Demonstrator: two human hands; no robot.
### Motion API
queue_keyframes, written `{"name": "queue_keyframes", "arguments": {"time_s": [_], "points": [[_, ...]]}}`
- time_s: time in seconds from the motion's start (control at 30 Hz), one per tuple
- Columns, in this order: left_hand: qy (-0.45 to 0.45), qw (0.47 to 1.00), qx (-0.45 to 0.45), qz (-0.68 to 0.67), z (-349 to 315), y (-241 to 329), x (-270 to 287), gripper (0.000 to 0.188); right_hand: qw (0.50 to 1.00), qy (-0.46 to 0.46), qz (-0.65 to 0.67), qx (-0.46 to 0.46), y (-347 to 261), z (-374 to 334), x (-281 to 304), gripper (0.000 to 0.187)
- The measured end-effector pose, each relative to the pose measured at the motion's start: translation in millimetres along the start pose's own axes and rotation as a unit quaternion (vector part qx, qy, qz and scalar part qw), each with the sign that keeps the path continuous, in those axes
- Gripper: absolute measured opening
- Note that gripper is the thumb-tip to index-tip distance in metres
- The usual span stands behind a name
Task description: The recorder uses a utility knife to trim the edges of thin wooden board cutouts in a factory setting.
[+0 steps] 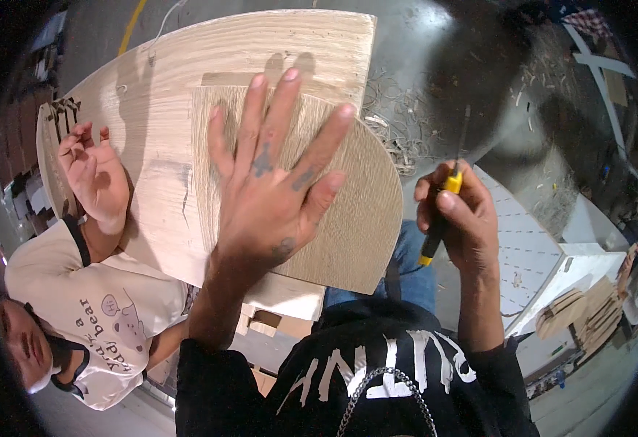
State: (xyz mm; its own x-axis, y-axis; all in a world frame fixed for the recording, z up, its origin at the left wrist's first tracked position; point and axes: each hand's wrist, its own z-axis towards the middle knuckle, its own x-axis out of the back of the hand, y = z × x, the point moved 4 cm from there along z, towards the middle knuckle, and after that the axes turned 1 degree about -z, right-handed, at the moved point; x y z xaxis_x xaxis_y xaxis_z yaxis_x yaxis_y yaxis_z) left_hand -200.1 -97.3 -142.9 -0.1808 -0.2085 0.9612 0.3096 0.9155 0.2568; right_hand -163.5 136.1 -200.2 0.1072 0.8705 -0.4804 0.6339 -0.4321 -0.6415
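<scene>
My left hand (268, 178) lies over a wood-grain panel (348, 218) with one rounded side, its fingers spread and stretched out. The panel rests on a larger pale wooden tabletop (159, 146) with a curved edge. To the right of the panel, my right hand (468, 211) is wrapped round a yellow and black utility knife (451, 186). The knife's thin blade points away from me, over the floor and apart from the panel. Part of the panel is hidden under my left hand and forearm.
At the left, a co-worker (108, 306) in a cream shirt holds up an open hand beside the tabletop. Thin trimmings (399, 142) litter the floor past the panel. On the right stand a white sheet-covered panel (519, 240) and stacked wooden pieces (581, 309).
</scene>
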Motion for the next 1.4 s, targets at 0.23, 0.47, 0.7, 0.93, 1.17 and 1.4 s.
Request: {"name": "queue_keyframes", "arguments": {"time_s": [0.23,0.47,0.7,0.93,1.17,1.4], "points": [[0.089,0.994,-0.012,0.062,-6,4,15,0.057,0.993,-0.052,0.033,0.102,15,-4,-10,0.031],[0.137,0.984,-0.024,0.11,-4,-9,-6,0.049,0.894,-0.173,-0.237,0.339,-15,34,9,0.054],[0.196,0.976,-0.067,0.068,-12,12,16,0.037,0.884,-0.024,-0.349,0.311,2,10,-19,0.052],[0.146,0.988,-0.047,0.023,-4,14,6,0.038,0.948,0.036,-0.25,0.195,10,-10,-33,0.04],[0.146,0.985,-0.083,0.027,-4,5,7,0.038,0.975,0.056,-0.168,0.133,44,-58,-31,0.031],[0.162,0.983,-0.082,0.037,-5,0,7,0.039,0.975,0.066,-0.135,0.165,62,-72,-30,0.034]]}}
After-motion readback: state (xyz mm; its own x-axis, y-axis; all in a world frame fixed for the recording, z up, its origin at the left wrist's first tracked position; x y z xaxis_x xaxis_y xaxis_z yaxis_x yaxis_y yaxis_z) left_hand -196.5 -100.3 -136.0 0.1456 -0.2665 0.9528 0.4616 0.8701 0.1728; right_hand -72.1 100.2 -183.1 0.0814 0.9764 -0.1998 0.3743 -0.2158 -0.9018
